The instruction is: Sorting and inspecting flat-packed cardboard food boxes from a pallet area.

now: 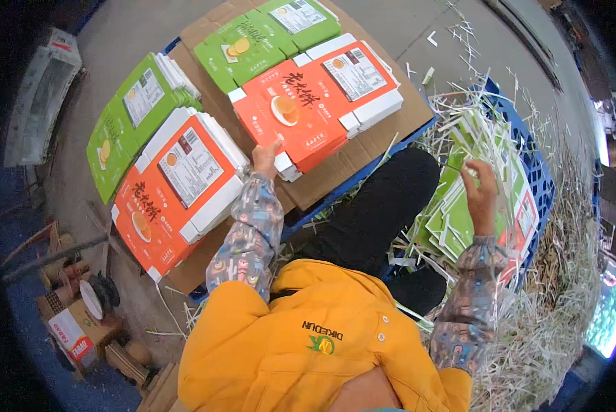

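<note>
My left hand (266, 158) is at the near left corner of a stack of orange-and-white flat printed cartons (304, 103). Its fingers are foreshortened, so I cannot make out whether they grip the stack's edge. Over a loose, fanned pile of green carton sheets (459, 209), my right hand (481, 189) is raised with bent fingers apart. White and green paper strips are scattered across that pile. Left of my left forearm lies another stack of orange cartons (177, 185), with green cartons (126, 120) beyond it.
Brown cardboard (400, 113) lies under the stacks on a blue pallet. More green cartons (270, 38) lie at the far side. A blue plastic crate (538, 172) borders the loose pile. Paper shreds (527, 357) cover the floor at right. A brown box (81, 329) stands lower left.
</note>
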Demonstrator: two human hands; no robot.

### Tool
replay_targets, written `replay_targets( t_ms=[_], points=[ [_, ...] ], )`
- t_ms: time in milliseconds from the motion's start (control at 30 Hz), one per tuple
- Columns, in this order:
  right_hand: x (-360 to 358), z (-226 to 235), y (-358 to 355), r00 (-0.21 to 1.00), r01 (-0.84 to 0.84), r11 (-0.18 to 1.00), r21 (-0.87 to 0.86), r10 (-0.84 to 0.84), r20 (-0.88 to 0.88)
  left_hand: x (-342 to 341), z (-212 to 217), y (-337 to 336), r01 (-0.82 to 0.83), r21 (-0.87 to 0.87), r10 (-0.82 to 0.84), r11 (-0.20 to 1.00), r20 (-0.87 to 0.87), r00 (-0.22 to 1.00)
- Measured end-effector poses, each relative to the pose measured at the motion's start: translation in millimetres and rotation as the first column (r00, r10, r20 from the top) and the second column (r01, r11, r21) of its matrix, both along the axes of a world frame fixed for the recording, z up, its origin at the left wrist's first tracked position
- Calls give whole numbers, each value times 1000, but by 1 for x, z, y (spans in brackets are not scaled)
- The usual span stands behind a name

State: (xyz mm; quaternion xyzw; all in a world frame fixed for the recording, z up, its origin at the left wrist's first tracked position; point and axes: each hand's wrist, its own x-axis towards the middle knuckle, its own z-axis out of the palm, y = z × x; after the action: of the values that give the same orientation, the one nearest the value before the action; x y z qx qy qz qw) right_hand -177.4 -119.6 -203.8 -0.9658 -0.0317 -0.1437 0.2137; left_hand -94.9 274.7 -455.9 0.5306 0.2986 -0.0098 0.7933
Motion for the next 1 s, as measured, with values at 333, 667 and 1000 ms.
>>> replay_targets(
  t_ms=[333,667,1000],
  points=[
    [-110,-98,-62,893,413,875,253,-336,-299,-18,-8,17,15,-34,-15,999,-23,1000],
    [-164,-155,-93,836,513,830,218,-426,-346,3,-47,5,184,236,-171,954,-77,982],
    [-220,-169,-107,724,687,702,186,-640,-258,-18,-17,-24,175,955,10,241,-182,983]
  ],
)
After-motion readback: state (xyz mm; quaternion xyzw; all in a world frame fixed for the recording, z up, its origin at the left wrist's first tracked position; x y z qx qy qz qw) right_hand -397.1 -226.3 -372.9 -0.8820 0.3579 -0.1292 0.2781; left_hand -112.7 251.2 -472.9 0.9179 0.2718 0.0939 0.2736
